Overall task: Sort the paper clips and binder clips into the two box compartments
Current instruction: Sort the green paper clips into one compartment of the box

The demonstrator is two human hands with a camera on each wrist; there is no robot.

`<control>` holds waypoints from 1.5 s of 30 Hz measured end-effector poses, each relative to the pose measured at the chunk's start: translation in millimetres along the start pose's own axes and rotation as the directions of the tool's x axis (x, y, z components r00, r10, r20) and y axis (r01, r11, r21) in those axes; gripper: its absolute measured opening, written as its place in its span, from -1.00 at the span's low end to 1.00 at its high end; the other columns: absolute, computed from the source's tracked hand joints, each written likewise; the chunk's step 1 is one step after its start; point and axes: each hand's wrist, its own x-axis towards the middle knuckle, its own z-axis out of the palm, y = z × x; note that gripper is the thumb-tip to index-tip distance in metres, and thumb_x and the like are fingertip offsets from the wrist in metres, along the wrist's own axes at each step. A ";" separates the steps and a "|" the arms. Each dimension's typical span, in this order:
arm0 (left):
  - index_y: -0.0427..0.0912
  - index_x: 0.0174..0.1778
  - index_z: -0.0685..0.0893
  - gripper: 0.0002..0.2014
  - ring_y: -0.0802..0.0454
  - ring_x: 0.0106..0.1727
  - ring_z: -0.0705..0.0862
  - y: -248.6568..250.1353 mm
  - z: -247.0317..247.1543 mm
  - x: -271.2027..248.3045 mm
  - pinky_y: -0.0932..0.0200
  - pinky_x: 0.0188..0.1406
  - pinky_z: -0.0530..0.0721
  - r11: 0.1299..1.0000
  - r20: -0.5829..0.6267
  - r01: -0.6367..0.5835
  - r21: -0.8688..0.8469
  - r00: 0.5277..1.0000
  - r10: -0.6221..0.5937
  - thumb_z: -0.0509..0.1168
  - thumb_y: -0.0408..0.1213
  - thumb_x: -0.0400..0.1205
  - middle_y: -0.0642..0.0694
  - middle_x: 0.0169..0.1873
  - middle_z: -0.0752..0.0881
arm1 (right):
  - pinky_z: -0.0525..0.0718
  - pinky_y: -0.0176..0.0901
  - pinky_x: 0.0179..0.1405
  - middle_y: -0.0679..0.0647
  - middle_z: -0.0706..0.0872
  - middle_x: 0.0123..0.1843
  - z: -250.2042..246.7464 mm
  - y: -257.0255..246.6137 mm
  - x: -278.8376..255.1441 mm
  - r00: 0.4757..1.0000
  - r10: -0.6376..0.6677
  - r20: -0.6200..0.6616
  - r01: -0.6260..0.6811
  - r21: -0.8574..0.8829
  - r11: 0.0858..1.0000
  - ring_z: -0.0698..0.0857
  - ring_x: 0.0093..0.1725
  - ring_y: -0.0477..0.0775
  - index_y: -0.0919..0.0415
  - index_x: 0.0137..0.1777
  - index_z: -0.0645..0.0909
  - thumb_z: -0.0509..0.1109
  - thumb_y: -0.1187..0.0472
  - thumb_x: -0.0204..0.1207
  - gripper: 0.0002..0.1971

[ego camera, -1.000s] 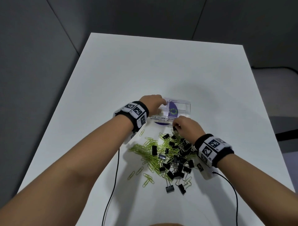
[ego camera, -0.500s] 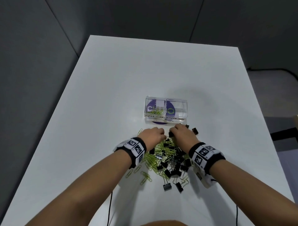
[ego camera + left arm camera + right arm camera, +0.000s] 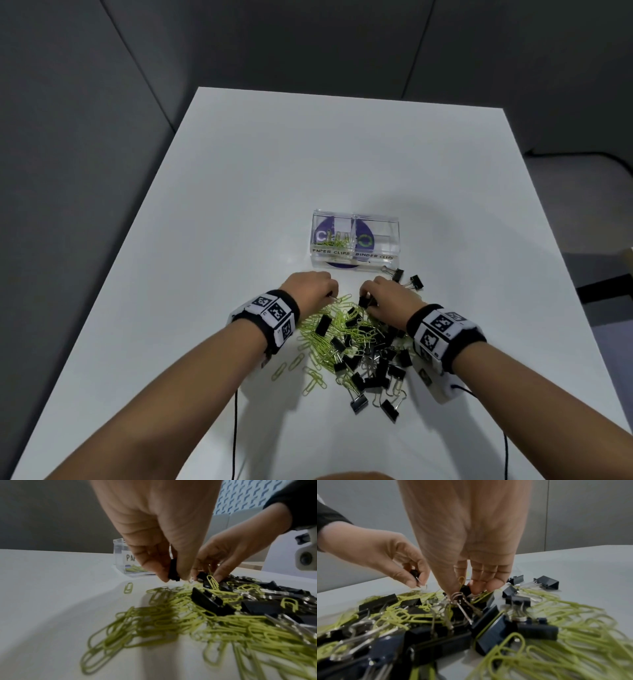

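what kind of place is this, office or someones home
Probably an office or lab-style recording room, though that is a guess: a plain white table hemmed in by grey panel walls, with only a labelled clear box and a pile of clips on it.

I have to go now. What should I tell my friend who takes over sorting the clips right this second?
Left hand: pinches a black binder clip above the pile.
Right hand: grips a black binder clip with a green paper clip.
Clear two-compartment plastic box: beyond the mixed pile on the white table.
Done: some green paper clips in the "PAPER CLIPS" side.
Left: the binder side looks empty; most clips remain.
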 end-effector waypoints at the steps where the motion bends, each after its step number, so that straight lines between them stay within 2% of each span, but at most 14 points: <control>1: -0.11 0.22 0.62 -0.75 -0.06 0.16 0.65 -2.0 -1.3 0.5 0.08 0.04 0.62 1.000 -0.050 0.015 0.000 0.999 -0.015 0.14 -0.15 0.71 -0.05 0.16 0.64 | 0.50 -0.12 0.01 0.18 0.54 0.26 -0.3 -0.4 0.0 1.000 0.005 0.007 -0.005 0.005 1.000 0.57 0.22 0.20 0.20 0.30 0.46 0.25 0.22 0.58 -0.70; 4: -0.08 0.22 0.63 -0.75 -0.04 0.11 0.68 -8.0 -4.7 5.6 0.08 0.04 0.67 0.994 -0.158 0.092 -0.053 0.982 -0.099 0.13 -0.16 0.71 -0.01 0.18 0.65 | 0.41 -0.20 -0.07 0.18 0.56 0.23 -2.3 0.4 -0.2 0.999 0.017 0.027 -0.018 0.046 0.999 0.57 0.17 0.17 0.23 0.24 0.47 0.28 0.22 0.55 -0.72; 8: -0.05 0.29 0.60 -0.72 -0.02 0.17 0.66 -16.9 -2.4 11.5 0.12 0.05 0.62 0.980 -0.171 0.160 -0.116 0.969 -0.178 0.12 -0.15 0.71 0.00 0.23 0.63 | 0.45 -0.18 -0.13 0.18 0.65 0.17 -6.2 2.3 -1.9 1.000 0.014 0.021 -0.016 0.113 0.993 0.58 0.00 0.10 0.23 0.20 0.48 0.27 0.25 0.55 -0.76; 13: -0.02 0.45 0.45 -0.62 -0.06 0.24 0.62 -25.3 5.4 4.8 0.04 0.06 0.70 0.979 -0.203 0.165 -0.117 0.961 -0.186 0.18 -0.17 0.68 -0.05 0.34 0.52 | 0.57 -0.11 0.09 0.16 0.71 0.20 -9.7 7.1 -2.8 1.000 -0.005 -0.003 0.005 0.155 0.988 0.66 0.16 0.14 0.23 0.26 0.57 0.27 0.20 0.60 -0.73; 16: -0.05 0.44 0.43 -0.59 -0.07 0.23 0.60 -32.0 10.8 -5.3 0.02 0.07 0.70 0.945 -0.176 0.263 -0.195 0.938 -0.298 0.22 -0.13 0.65 -0.09 0.31 0.49 | 0.58 -0.11 0.10 0.18 0.75 0.15 -9.8 7.9 -2.3 0.997 -0.001 -0.075 0.016 0.204 0.979 0.68 0.13 0.14 0.26 0.20 0.64 0.27 0.22 0.61 -0.75; 19: -0.13 0.39 0.44 -0.56 -0.12 0.27 0.53 -35.6 20.3 -15.7 0.02 0.18 0.63 0.908 -0.090 0.330 -0.256 0.928 -0.363 0.29 -0.12 0.60 -0.16 0.31 0.47 | 0.61 -0.05 0.11 0.20 0.74 0.16 -6.7 6.6 -1.8 0.990 0.039 -0.134 -0.007 0.229 0.973 0.68 0.13 0.17 0.26 0.21 0.61 0.27 0.22 0.60 -0.76; 22: -0.19 0.36 0.48 -0.65 -0.11 0.22 0.56 -28.7 27.1 -19.3 0.10 0.19 0.56 0.899 -0.074 0.298 -0.321 0.939 -0.337 0.24 -0.25 0.64 -0.18 0.26 0.50 | 0.64 -0.03 0.05 0.17 0.73 0.15 -4.0 4.9 -0.8 0.984 0.064 -0.165 -0.026 0.222 0.975 0.69 0.10 0.17 0.21 0.16 0.56 0.28 0.17 0.59 -0.80; 26: -0.24 0.24 0.56 -0.75 -0.12 0.15 0.60 -14.1 29.8 -16.3 0.12 0.16 0.55 0.901 -0.059 0.271 -0.339 0.949 -0.308 0.13 -0.38 0.67 -0.20 0.20 0.58 | 0.53 -0.13 -0.12 0.10 0.65 0.13 -7.9 1.1 -1.1 0.992 0.027 -0.124 -0.003 0.190 0.982 0.64 0.00 0.08 0.19 0.03 0.58 0.29 0.14 0.56 -0.85; 28: -0.25 0.19 0.58 -0.77 -0.12 0.16 0.61 -9.6 29.4 -13.9 0.12 0.16 0.55 0.904 -0.032 0.264 -0.335 0.956 -0.291 0.13 -0.39 0.66 -0.20 0.20 0.59 | 0.59 -0.06 -0.07 0.13 0.65 0.10 -11.3 -0.1 -3.1 0.989 0.034 -0.141 0.009 0.293 0.956 0.66 -0.02 0.10 0.16 -0.13 0.55 0.32 0.18 0.52 -0.94; 32: -0.26 0.20 0.58 -0.75 -0.12 0.20 0.61 -5.2 27.1 -11.1 0.13 0.17 0.54 0.925 0.005 0.235 -0.299 0.970 -0.244 0.12 -0.42 0.64 -0.20 0.22 0.61 | 0.68 0.01 0.05 0.20 0.76 -0.03 -17.9 0.6 -11.1 0.978 0.110 -0.179 0.015 0.581 0.813 0.72 0.05 0.13 0.11 -0.33 0.42 0.33 0.33 0.44 -0.81; 35: -0.26 0.18 0.59 -0.76 -0.13 0.16 0.62 -3.9 26.6 -11.3 0.11 0.16 0.57 0.930 -0.008 0.226 -0.288 0.971 -0.238 0.13 -0.40 0.64 -0.20 0.21 0.59 | 0.70 -0.02 -0.13 0.19 0.76 -0.21 -21.7 -0.7 -12.9 0.969 0.151 -0.195 0.024 0.683 0.730 0.75 -0.19 0.10 0.15 -0.29 0.40 0.33 0.35 0.45 -0.82; 38: -0.25 0.18 0.59 -0.76 -0.11 0.11 0.62 -1.9 25.9 -11.9 0.10 0.13 0.61 0.938 -0.028 0.199 -0.284 0.976 -0.216 0.20 -0.25 0.64 -0.19 0.20 0.53 | 0.63 -0.23 -0.42 0.12 0.61 -0.34 -22.4 -3.2 -10.3 0.957 0.187 -0.221 0.034 0.727 0.686 0.58 -0.46 0.02 0.20 -0.15 0.38 0.20 0.40 0.54 -0.89; 41: -0.18 0.35 0.47 -0.58 -0.07 0.19 0.57 1.7 26.1 -12.7 0.10 0.20 0.59 0.947 0.011 0.158 -0.281 0.987 -0.162 0.29 -0.11 0.61 -0.15 0.27 0.47 | 0.52 -0.12 -0.44 0.07 0.43 -0.36 -19.0 -0.5 -4.6 0.963 0.189 -0.193 -0.013 0.666 0.746 0.41 -0.44 0.03 0.17 0.00 0.35 0.09 0.40 0.58 -0.87; 45: -0.15 0.47 0.36 -0.47 -0.10 0.32 0.50 7.8 23.9 -9.9 0.07 0.30 0.55 0.963 0.068 0.109 -0.247 0.993 -0.095 0.32 -0.20 0.59 -0.18 0.35 0.42 | 0.46 -0.14 -0.37 0.08 0.49 -0.30 -9.7 -2.7 0.9 0.993 0.101 -0.059 -0.062 0.463 0.884 0.44 -0.39 0.02 0.19 0.27 0.38 0.00 0.41 0.60 -0.70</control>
